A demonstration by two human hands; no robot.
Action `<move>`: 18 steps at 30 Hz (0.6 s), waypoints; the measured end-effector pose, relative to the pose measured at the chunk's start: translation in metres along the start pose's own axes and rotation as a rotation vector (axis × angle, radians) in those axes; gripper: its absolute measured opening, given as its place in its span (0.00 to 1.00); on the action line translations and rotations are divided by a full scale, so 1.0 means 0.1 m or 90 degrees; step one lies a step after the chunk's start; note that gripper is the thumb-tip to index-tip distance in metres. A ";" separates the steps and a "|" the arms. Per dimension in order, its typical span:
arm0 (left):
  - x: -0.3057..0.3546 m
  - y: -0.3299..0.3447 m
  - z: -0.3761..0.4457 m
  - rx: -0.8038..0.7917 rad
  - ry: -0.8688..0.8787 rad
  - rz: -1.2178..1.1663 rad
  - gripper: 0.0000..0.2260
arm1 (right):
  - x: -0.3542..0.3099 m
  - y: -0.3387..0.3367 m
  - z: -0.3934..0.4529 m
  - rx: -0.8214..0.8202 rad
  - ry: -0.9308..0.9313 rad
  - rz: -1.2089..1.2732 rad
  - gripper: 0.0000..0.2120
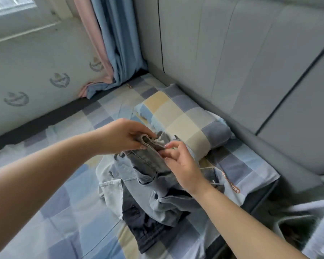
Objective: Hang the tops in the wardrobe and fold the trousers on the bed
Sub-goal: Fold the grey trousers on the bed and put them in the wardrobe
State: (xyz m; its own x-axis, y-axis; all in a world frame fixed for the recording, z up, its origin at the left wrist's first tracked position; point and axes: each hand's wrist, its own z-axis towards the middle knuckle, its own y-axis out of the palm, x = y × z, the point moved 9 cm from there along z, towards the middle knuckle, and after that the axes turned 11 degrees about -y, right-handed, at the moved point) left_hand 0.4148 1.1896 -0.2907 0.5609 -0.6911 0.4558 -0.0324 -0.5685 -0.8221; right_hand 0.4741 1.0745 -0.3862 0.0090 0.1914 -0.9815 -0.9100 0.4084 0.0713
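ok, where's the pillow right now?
Head view: the checked pillow lies right of centre on the bed, against the grey headboard, just beyond both hands.

Two bare hands are up over the bed: the left hand [123, 135] and the right hand [183, 165], both pinching the same garment. That is one pair of grey denim trousers [150, 157] between them. Under it I count one pale blue denim garment [131, 171], one off-white cotton garment [110, 191] and one dark navy garment [144, 227], so four pieces of clothing in the heap, though folds may hide more. One checked blue-and-cream pillow [181, 118]. One checked bed sheet [67, 212]. Two curtains: one pink [94, 40], one blue [120, 40].
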 end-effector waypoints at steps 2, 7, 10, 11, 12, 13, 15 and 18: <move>-0.02 -0.24 -0.35 0.043 0.011 -0.016 0.19 | 0.03 0.04 -0.16 0.005 0.051 -0.067 0.22; 0.01 -0.83 -1.55 0.128 0.058 -0.045 0.24 | -0.05 0.45 -0.52 -0.133 0.181 -0.366 0.36; -0.07 -1.19 -2.31 0.202 0.063 -0.049 0.23 | -0.24 0.90 -0.65 -0.162 0.171 -0.452 0.34; -0.13 -1.30 -2.58 0.222 0.061 -0.055 0.23 | -0.31 1.03 -0.67 -0.136 0.173 -0.471 0.36; -0.20 -1.41 -2.89 0.244 0.059 -0.061 0.23 | -0.39 1.18 -0.69 -0.116 0.181 -0.497 0.38; -0.25 -1.49 -3.13 0.261 0.061 -0.074 0.22 | -0.45 1.29 -0.72 -0.102 0.191 -0.534 0.40; -0.38 -1.68 -3.67 0.303 0.066 -0.120 0.21 | -0.50 1.56 -0.77 -0.094 0.189 -0.594 0.41; -0.63 -1.90 -4.37 0.356 0.059 -0.178 0.21 | -0.60 1.84 -0.87 0.022 0.157 -0.525 0.35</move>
State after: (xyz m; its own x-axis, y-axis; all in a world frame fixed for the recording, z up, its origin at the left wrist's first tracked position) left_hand 0.0243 1.1458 -0.0138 0.4109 -0.5997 0.6867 0.5569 -0.4312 -0.7099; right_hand 0.2698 1.0611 -0.3297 0.5676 -0.3760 -0.7324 -0.6392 0.3594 -0.6799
